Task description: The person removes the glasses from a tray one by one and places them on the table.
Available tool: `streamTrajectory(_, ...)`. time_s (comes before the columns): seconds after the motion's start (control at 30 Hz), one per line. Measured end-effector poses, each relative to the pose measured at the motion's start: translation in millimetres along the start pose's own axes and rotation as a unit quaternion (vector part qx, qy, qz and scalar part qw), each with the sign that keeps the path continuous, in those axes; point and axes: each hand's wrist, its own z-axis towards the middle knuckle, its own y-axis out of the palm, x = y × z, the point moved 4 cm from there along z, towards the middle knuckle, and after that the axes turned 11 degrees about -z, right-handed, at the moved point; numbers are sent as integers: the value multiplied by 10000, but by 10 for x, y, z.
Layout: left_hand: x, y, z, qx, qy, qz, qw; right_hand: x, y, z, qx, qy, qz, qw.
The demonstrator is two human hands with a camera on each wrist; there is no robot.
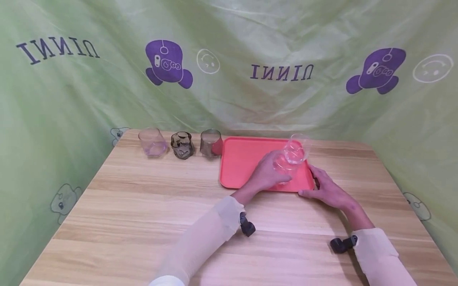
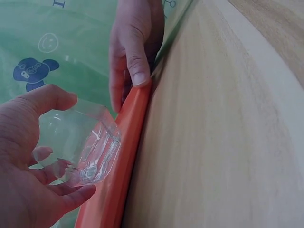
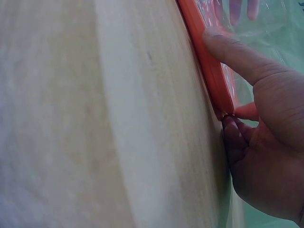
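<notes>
My left hand [image 1: 265, 171] holds a clear drinking glass [image 2: 98, 147] over the right part of a red tray [image 1: 239, 165]. Thumb and fingers curve round the glass's sides in the left wrist view, its thick base toward the tray. A second clear glass [image 1: 299, 147] stands just behind it at the tray's right back. My right hand [image 1: 330, 192] grips the tray's front right corner. In the right wrist view the thumb [image 3: 232, 52] lies on the rim, and the other fingers [image 3: 235, 135] are tucked at the corner.
Left of the tray, three glasses stand in a row at the table's back: a pale purple-tinted one [image 1: 152, 142], a dark wavy one [image 1: 182, 145] and a grey one [image 1: 210, 143] close against the tray's edge. A green printed curtain [image 1: 229, 99] hangs behind the wooden table [image 1: 143, 214].
</notes>
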Motion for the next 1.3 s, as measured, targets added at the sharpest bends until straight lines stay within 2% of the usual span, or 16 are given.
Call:
streamTrajectory(0.27,105,-248,-88,57,18,19,10000,2,-10,2,14,-27,6,10000)
streamTrajectory(0.47,223,-522,-183,114,-126,-279,9995,14,9,8,13,-38,10,10000)
streamTrajectory(0.63,277,-740,-254,53,71,-107,9999,14,4,20,55,-144,92,9998)
streamTrajectory(0.73,274,-852,-313,-7,150,-108,9998,16,3,17,64,-157,95,9998)
streamTrajectory(0.87,252,-1018,-408,78,166,-214,9996,-5,5,14,52,-198,112,9997)
streamTrajectory(1.13,193,-1304,-566,203,68,78,9997,-30,-13,8,26,-139,143,9998)
streamTrajectory(1.3,170,-1502,-663,299,-6,74,9995,-24,-22,6,4,-148,134,9998)
